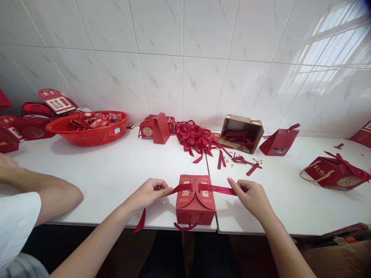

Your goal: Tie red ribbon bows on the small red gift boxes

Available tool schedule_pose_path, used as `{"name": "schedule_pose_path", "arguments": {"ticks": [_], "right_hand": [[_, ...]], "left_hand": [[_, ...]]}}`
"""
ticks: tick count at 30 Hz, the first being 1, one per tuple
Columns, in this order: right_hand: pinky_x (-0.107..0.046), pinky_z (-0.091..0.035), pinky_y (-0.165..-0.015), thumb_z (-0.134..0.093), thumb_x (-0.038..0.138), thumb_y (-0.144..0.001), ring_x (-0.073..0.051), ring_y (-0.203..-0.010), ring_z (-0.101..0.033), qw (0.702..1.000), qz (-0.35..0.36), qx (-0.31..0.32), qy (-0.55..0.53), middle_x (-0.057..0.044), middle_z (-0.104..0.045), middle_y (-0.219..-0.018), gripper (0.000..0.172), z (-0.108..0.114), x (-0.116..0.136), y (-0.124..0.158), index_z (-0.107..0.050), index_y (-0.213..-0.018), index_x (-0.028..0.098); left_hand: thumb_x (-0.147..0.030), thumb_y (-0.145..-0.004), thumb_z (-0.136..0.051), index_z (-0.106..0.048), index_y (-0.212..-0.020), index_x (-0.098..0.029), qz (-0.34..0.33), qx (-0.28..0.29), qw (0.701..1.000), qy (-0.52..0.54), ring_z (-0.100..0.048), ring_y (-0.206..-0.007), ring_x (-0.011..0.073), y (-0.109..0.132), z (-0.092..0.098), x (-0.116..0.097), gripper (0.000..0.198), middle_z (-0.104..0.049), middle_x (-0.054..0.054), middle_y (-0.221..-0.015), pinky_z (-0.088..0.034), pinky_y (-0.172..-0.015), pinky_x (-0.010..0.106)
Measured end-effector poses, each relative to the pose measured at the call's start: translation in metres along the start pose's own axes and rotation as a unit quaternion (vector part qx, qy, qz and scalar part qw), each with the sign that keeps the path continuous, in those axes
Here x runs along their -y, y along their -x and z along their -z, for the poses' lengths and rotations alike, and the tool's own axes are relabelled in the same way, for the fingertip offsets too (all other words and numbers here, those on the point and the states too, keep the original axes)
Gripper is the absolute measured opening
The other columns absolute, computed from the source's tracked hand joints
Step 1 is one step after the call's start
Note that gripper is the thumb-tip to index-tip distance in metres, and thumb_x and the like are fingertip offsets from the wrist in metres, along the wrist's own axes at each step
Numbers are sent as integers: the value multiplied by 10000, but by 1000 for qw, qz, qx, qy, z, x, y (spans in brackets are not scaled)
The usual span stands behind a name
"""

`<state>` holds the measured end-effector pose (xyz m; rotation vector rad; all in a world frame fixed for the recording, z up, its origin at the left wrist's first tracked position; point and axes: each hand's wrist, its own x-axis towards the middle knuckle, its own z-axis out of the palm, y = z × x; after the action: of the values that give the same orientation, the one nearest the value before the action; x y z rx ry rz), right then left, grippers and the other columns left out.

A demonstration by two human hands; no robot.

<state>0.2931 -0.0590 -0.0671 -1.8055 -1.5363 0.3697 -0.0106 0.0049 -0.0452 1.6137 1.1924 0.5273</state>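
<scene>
A red gift box (195, 214) with gold lettering stands at the table's front edge, its curved top flaps folded shut. Dark red ribbon (217, 189) passes through slots in those flaps and stretches out to both sides. My left hand (152, 192) pinches the ribbon left of the box, and a loose tail hangs below that hand over the table edge. On the other side, my right hand (251, 195) has its fingers closed around the ribbon's right length. A twisted red cord handle (189, 226) droops from the box's front.
Behind the box lie a heap of red ribbons (194, 137), an open cardboard box (242, 133) and scattered strips (222, 159). A red plastic basket (87, 135) of wrapped sweets stands left. Finished-looking red boxes (337, 172) sit right. Another person's arm (55, 193) rests at left.
</scene>
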Motion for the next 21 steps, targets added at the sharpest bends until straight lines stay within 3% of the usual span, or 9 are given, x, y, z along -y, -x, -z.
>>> {"name": "schedule_pose_path", "arguments": {"ticks": [3,7,15,17,21], "right_hand": [[-228,-230,-447,-459,556,-804,-89,-468,-232,1000,0,-8,8,44,-234,-467,526,-2,-2,1,-240,-498,189],[-226,-239,-451,-458,549,-808,-89,-464,-257,1000,-2,-17,10,45,-262,-463,512,-7,-6,3,-257,-503,189],[-246,-297,-496,-433,541,-837,-107,-485,-336,1000,20,8,-13,33,-376,-487,461,-21,-10,9,-374,-537,196],[-252,-336,-518,-435,542,-839,-119,-513,-391,999,18,4,-26,15,-454,-542,430,-22,-11,10,-445,-584,197],[-273,-414,-596,-464,551,-820,-185,-768,-526,992,-1,-110,-60,-71,-581,-891,366,-14,-11,17,-562,-811,198]], "left_hand": [[-543,-674,-632,-603,-655,-139,9,-22,999,-35,-417,-580,124,0,5,4,405,-509,-7,-599,-281,-544,237],[-540,-691,-612,-606,-707,-142,12,0,998,-60,-437,-573,128,2,11,7,399,-540,0,-617,-299,-542,238],[-526,-733,-572,-364,-631,-195,-28,-55,998,-8,-360,-515,97,7,1,14,404,-395,-60,-569,-266,-495,207],[-537,-760,-534,-413,-603,-190,-50,-95,994,-31,-395,-548,115,11,0,15,400,-430,-34,-602,-313,-520,221],[-502,-761,-564,-568,-584,-199,-100,-242,959,-110,-512,-786,189,26,0,16,351,-545,34,-788,-402,-674,235]]}}
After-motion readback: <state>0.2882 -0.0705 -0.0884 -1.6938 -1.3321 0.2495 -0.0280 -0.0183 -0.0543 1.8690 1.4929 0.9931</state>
